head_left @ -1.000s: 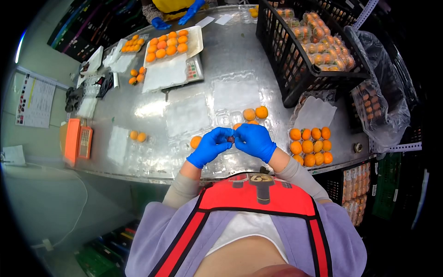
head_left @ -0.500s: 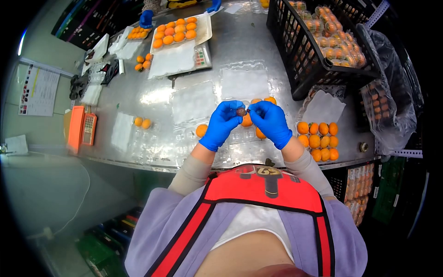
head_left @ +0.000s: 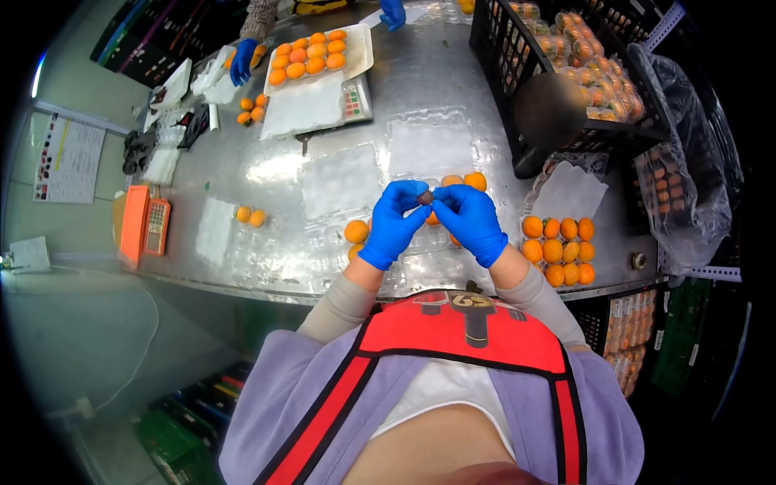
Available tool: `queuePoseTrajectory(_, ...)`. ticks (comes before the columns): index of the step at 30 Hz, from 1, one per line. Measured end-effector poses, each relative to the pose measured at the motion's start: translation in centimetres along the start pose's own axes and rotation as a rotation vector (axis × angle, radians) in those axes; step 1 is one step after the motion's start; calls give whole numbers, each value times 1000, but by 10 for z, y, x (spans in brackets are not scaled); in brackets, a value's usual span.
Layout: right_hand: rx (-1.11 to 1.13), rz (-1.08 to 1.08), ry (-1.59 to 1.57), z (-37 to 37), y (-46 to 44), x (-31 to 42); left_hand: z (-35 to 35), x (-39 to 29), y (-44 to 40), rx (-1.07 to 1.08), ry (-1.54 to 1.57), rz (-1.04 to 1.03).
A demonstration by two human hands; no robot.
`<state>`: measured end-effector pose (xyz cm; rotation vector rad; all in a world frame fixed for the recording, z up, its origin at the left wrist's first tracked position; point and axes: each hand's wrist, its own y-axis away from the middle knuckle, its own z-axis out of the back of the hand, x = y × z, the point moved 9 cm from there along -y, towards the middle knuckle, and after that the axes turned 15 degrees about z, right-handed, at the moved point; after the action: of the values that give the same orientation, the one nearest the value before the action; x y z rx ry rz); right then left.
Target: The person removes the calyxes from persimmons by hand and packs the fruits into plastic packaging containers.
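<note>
My left hand (head_left: 396, 225) and my right hand (head_left: 471, 222), both in blue gloves, meet above the table's front part. Between their fingertips is a small brownish round piece (head_left: 424, 197); its kind is not clear. The left fingers pinch it, and the right fingertips close on its other side. Below and around my hands lie orange fruits (head_left: 356, 231) in clear plastic trays, partly hidden by the gloves. Behind them, two orange fruits (head_left: 475, 181) show near my right wrist. To the right, a clear tray filled with orange fruits (head_left: 559, 249) stands near the edge.
A black crate (head_left: 517, 97) of packed fruit stands at the back right, with a blurred patch over its corner. A scale (head_left: 356, 101) bears a fruit tray (head_left: 360, 61). Lined clear trays (head_left: 428, 145) lie mid-table. Another person's gloved hand (head_left: 242, 63) is at the back left.
My hands stay nearly in place, the right fingers drawing closer round the brown piece. At the back left, the other person's gloved hand has reached down toward the fruits.
</note>
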<state>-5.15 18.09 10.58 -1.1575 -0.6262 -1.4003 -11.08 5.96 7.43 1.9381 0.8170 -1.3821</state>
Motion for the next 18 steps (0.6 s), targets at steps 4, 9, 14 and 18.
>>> queuePoseTrajectory(4,7,-36,-30,0,0,-3,-2,-11,3,-35,-198,-127)
queuePoseTrajectory(9,16,-29,8,0,-1,-3,-4,-14,3,-48,-298,-148)
queuePoseTrajectory(14,2,-42,16,0,-3,-4,-6,-14,4,-36,-280,-121)
queuePoseTrajectory(18,-14,-8,55,2,-3,-4,-4,1,2,26,-17,13)
